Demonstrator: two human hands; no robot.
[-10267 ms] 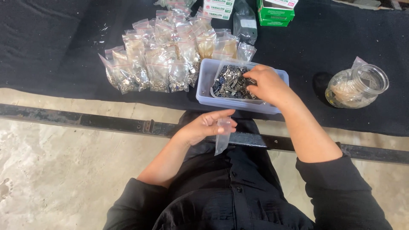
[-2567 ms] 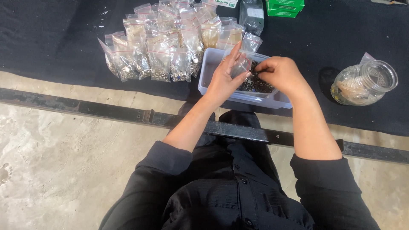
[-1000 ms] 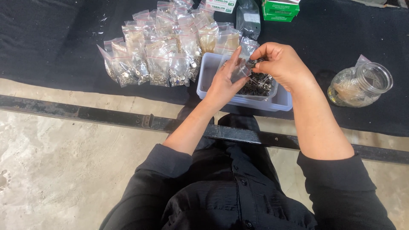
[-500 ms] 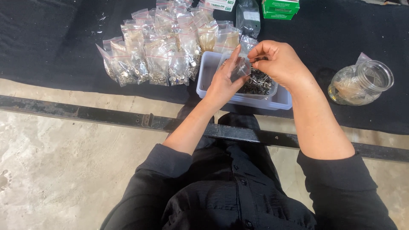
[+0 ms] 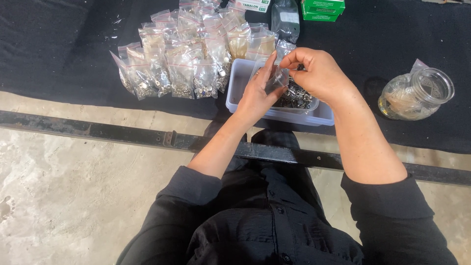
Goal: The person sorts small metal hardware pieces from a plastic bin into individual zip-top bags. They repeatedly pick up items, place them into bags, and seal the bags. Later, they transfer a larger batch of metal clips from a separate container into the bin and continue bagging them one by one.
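**Small clear bag held open over the parts tray**

I have both hands up over the white plastic tray (image 5: 324, 117), which sits on the black mat (image 5: 59, 44) close to its near edge, about midway along. My left hand (image 5: 255, 93) holds a small clear bag (image 5: 277, 78) above the tray, thumb and fingers curled round its side. My right hand (image 5: 319, 73) is at the bag's mouth, thumb and forefinger pinched together there; I cannot tell whether they grip the film itself or a small piece going in.

The bag I judge to be very light, limp and slippery, easily crumpled. Best taken by the top edge or flat between thumb and fingers, not squeezed in the middle. The small metal parts (image 5: 297, 95) in the tray look hard, tiny and loose, likely to slip from a pinch.

Left of the tray, towards the mat's far edge, stands a cluster of filled bags (image 5: 181, 64) with red seal strips, leaning on one another. Towards the right end lies a glass jar (image 5: 417, 95) stuffed with more clear film. Green boxes (image 5: 321, 9) and a dark pouch (image 5: 285, 19) at the far edge are cut off by the frame.

My hands hide most of the tray's contents and the lower part of the bag; what it already holds I cannot make out.
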